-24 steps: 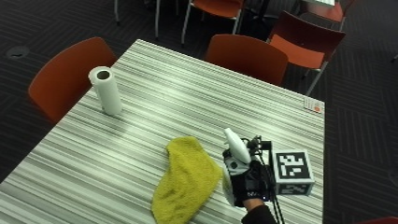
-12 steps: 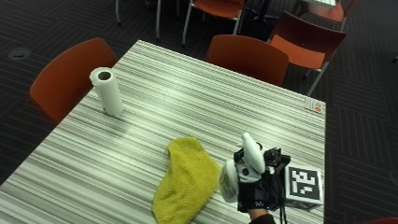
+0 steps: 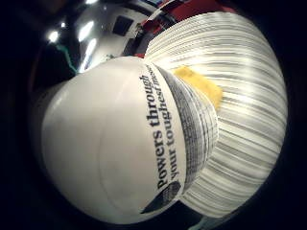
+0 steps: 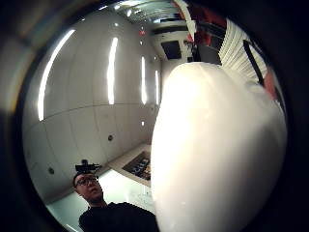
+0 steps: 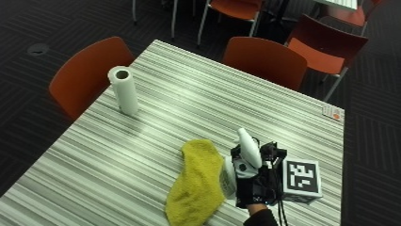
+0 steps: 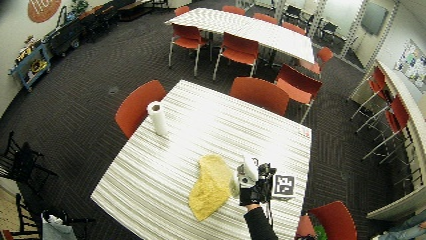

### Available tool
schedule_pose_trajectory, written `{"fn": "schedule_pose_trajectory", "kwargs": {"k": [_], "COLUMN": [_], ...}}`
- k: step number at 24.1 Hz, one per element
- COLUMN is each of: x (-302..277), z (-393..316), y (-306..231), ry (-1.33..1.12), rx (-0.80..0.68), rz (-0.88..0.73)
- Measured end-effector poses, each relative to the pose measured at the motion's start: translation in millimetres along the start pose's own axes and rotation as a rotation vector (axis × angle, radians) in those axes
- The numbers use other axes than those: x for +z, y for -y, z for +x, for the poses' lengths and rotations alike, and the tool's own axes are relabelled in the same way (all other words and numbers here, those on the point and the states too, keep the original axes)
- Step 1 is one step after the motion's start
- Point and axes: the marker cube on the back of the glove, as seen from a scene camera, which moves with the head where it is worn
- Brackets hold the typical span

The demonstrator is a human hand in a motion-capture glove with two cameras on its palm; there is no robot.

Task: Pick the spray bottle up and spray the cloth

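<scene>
A white spray bottle [image 5: 245, 149] is held in my gloved right hand [image 5: 253, 186] near the table's near right edge, its head pointing up and away from me. The fingers curl round its neck and body. A crumpled yellow cloth [image 5: 194, 181] lies on the striped table [image 5: 188, 108] just left of the hand, close beside the bottle's base. In the little finger side palm view the bottle's labelled body [image 3: 124, 143] fills the picture, with the cloth [image 3: 201, 86] on the table beyond it. The thumb side palm view shows the bottle [image 4: 217, 145] close to the palm. The wide outside view shows the hand [image 6: 253, 192], bottle [image 6: 248, 171] and cloth [image 6: 210, 187].
A paper towel roll [image 5: 125, 92] stands upright near the table's left edge. Orange chairs [image 5: 84, 73] [image 5: 266, 59] sit along the left and far sides. A small card [image 5: 332, 112] lies at the far right edge.
My hand and the gripped bottle have shifted a little right and towards the near edge, and the bottle now leans differently. The cloth and roll lie where they were.
</scene>
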Motion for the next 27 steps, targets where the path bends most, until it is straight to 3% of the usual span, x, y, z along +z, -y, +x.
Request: {"fn": "schedule_pose_trajectory", "kwargs": {"k": [17,27], "x": [90,91], "z": [-26,-6], "y": [18,12], "ry": [-0.004,-0.027], "rx": [-0.060,-0.032], "rz": [-0.221,-0.252]}}
